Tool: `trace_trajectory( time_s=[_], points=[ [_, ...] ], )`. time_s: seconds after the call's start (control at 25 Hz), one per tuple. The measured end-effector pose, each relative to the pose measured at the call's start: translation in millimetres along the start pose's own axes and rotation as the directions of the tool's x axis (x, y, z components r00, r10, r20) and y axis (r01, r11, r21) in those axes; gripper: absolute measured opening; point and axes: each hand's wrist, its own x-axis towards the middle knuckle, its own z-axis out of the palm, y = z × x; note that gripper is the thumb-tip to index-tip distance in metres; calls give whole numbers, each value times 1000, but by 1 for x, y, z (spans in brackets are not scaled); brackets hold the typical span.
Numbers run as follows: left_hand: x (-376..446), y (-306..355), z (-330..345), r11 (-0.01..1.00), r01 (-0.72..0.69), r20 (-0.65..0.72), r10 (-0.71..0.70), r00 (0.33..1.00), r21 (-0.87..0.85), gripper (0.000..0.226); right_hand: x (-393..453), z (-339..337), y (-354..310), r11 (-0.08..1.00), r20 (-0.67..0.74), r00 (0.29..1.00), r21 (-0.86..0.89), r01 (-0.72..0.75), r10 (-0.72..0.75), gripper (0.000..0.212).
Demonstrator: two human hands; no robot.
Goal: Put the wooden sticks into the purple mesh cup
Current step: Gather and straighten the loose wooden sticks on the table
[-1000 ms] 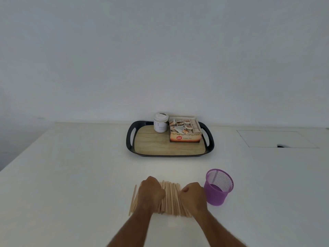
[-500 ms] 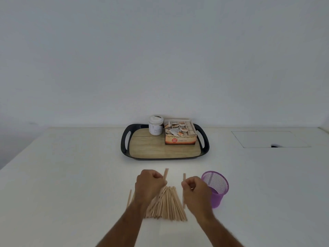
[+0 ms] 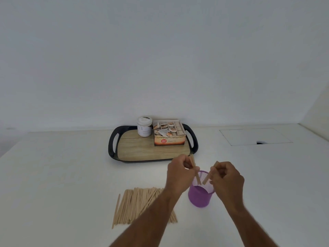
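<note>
A white table (image 3: 53, 175) meets a plain, seemingly pale grey wall (image 3: 160, 59).

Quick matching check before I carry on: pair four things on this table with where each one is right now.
Things:
1. white jar
2. pile of wooden sticks
3. purple mesh cup
4. box of sachets

Places:
A. under both hands
B. tray, back left
C. flat on the table, left of the cup
D. tray, back right

Pairs: 1-B, 2-C, 3-A, 4-D
</note>
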Motion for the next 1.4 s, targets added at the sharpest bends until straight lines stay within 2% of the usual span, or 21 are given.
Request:
trace_trajectory(
  time_s=[0.24,0.4,0.6,0.72,0.84,0.96,1.04,1.16,1.4],
  points=[
    [-1,-9,25,989,-22,78,10,997,147,16,-1,-1,12,996,38,999,-94,10,-7,3],
    [0,-14,20,984,-6,109,-13,994,176,25,-1,1,15,993,16,1000,-115,25,-23,8],
    [4,-25,-6,991,7,78,-18,997,130,20,-10,11,6,981,-16,985,-101,167,-169,12],
    [8,-43,-37,976,66,29,-73,997,207,15,-27,29,-2,943,132,949,-133,305,-288,9],
    [8,-66,-67,910,141,-4,-152,988,389,14,-47,54,-5,941,425,889,-196,276,-172,6],
    [4,-86,-86,798,200,-5,-240,971,569,18,-63,80,1,877,572,817,-350,329,-78,25],
    [1,-93,-91,709,239,-20,-303,953,664,25,-70,92,3,847,621,783,-403,346,-25,35],
    [-4,-102,-90,628,250,-20,-349,937,738,32,-73,102,4,841,649,758,-443,311,62,34],
    [-4,-111,-88,653,240,-7,-339,941,718,21,-70,108,7,868,604,792,-436,237,88,18]
  ],
)
